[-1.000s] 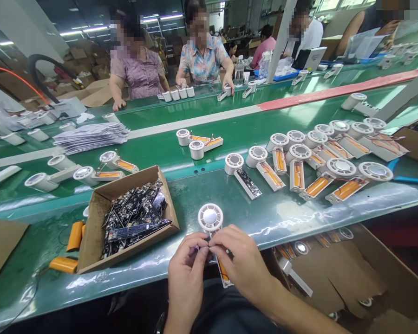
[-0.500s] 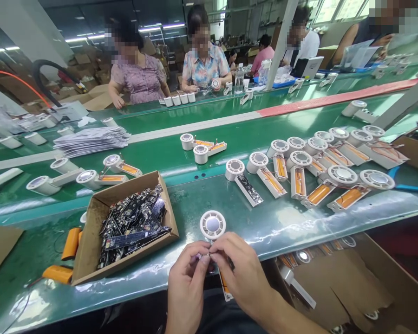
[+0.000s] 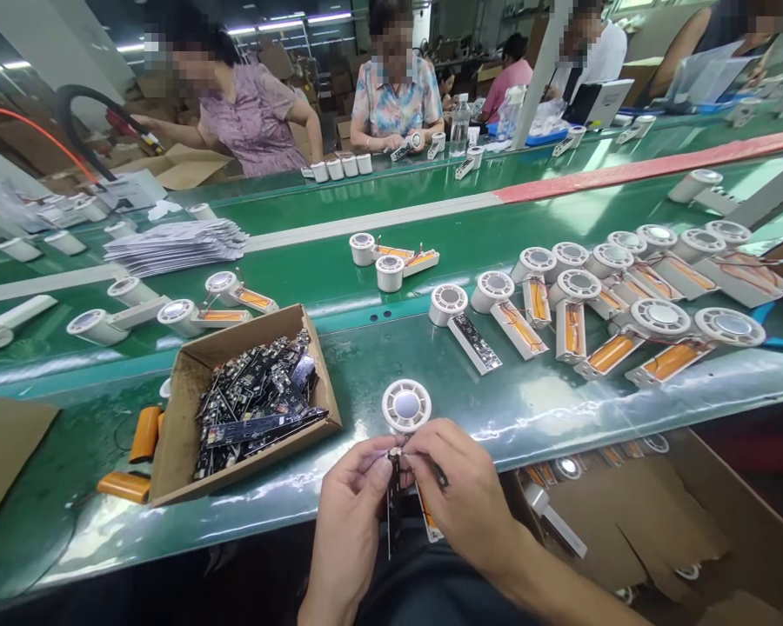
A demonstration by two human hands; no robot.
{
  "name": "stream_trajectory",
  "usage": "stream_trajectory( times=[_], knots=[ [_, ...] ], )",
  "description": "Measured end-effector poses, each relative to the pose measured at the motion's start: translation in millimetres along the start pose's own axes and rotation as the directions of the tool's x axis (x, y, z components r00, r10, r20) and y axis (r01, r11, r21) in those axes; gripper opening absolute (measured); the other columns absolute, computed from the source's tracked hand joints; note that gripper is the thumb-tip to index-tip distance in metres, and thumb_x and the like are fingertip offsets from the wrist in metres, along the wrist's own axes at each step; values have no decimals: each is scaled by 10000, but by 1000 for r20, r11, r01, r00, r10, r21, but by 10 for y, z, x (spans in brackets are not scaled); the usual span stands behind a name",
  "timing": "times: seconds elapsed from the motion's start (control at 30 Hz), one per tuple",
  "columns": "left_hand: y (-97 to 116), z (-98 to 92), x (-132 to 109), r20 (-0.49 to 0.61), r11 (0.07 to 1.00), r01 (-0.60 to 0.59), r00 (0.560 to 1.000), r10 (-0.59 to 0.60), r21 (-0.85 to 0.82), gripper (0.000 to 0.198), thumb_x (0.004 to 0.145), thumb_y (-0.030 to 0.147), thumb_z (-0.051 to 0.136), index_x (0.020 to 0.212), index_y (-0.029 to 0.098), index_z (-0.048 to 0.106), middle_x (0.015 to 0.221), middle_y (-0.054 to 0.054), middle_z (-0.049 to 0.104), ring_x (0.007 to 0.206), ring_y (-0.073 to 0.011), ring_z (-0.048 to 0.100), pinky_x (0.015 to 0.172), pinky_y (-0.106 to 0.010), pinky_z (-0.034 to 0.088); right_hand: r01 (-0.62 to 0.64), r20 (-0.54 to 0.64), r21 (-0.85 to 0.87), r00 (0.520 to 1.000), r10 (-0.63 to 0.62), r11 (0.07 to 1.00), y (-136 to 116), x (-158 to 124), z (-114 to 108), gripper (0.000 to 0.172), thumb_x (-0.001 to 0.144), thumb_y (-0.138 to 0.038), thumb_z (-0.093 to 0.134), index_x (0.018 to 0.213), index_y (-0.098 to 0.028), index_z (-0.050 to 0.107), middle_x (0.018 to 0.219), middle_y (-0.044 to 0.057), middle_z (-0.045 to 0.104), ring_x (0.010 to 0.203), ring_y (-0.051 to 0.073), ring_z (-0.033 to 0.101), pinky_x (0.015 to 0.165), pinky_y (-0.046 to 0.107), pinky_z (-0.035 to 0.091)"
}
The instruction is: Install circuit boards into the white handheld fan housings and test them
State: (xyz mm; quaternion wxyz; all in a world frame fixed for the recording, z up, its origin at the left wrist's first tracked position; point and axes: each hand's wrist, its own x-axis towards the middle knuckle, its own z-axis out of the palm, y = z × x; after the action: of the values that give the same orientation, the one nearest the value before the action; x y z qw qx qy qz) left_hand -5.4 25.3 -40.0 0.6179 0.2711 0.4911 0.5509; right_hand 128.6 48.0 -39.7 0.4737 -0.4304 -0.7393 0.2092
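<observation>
At the table's front edge lies a white handheld fan (image 3: pixel 406 406), its round grille up and its handle toward me, an orange battery (image 3: pixel 426 511) showing in it. My left hand (image 3: pixel 352 513) is closed in a pinch on the upper end of a narrow black circuit board (image 3: pixel 395 513), which hangs lengthwise below the fingers. Right against it, the fingertips of my right hand (image 3: pixel 463 491) are pinched together at the same end of the board, just below the fan head. What those fingertips grip is too small to make out; it may be a wire end.
A cardboard box (image 3: pixel 163 474) of black circuit boards stands left, beside loose orange batteries (image 3: pixel 123 487). Several open fans (image 3: pixel 580 287) are grouped at right. Below the edge at right sits a large carton (image 3: pixel 665 513). Co-workers sit across the green bench (image 3: pixel 287 291).
The circuit board now shows hanging down from my left fingers. Both hands stay together below the fan head. Across the bench, a co-worker has turned and stretched an arm leftward.
</observation>
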Motion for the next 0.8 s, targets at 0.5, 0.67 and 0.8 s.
stream_trajectory(
  times=[0.5, 0.67, 0.8],
  knots=[
    [-2, -10, -2, 8, 999, 46, 999, -46, -22, 262, 711, 356, 805, 892, 171, 764, 816, -55, 753, 746, -168, 689, 710, -244, 556, 77, 28, -71, 997, -75, 995, 48, 14, -11, 240, 936, -88, 437, 794, -187, 604, 763, 48, 637, 707, 167, 593, 658, 273, 468],
    [-19, -17, -2, -25, 997, -34, 999, 35, 70, 252, 727, 339, 792, 907, 163, 773, 848, -74, 758, 788, -193, 694, 770, -288, 558, 1, 77, -59, 997, 4, 998, 24, 0, 2, 224, 922, -101, 449, 772, -192, 588, 725, 33, 608, 663, 159, 568, 618, 258, 455],
    [-34, -12, -10, -21, 990, -100, 994, 103, 96, 213, 715, 323, 799, 864, 170, 789, 927, -91, 757, 857, -210, 686, 819, -306, 551, 31, 36, -62, 999, -29, 998, 10, -26, 43, 248, 928, -92, 404, 777, -193, 573, 732, 45, 601, 668, 166, 565, 626, 267, 459]
  ],
)
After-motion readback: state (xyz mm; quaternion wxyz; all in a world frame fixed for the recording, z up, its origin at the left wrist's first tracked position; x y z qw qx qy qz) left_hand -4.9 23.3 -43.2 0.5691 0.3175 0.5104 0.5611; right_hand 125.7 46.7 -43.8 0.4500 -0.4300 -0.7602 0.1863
